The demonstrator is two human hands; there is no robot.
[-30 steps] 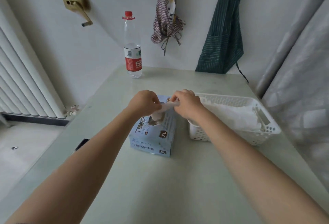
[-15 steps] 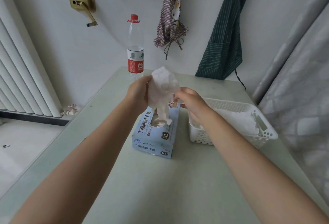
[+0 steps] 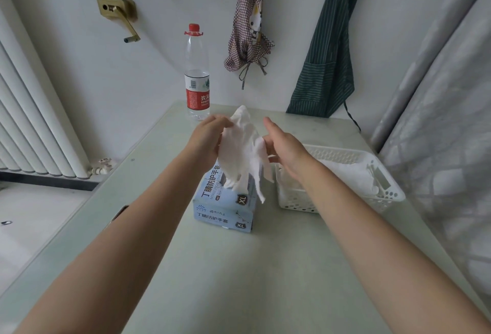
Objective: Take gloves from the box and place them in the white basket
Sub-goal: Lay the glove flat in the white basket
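A white glove (image 3: pixel 243 151) hangs in the air above the pale blue glove box (image 3: pixel 225 207), which lies on the table. My left hand (image 3: pixel 208 139) grips the glove's upper part. My right hand (image 3: pixel 283 145) is just right of the glove with fingers spread, touching its right edge. The white basket (image 3: pixel 382 193) stands to the right of the box with white gloves lying in it. My right forearm hides the basket's near left part.
A water bottle (image 3: pixel 197 73) with a red label stands at the table's far edge. Aprons hang on the wall behind. A radiator runs along the left, a curtain along the right. A dark object (image 3: pixel 119 213) lies at the table's left edge.
The glove came up out of the box in my left hand. My right hand let go of it and opened beside it.
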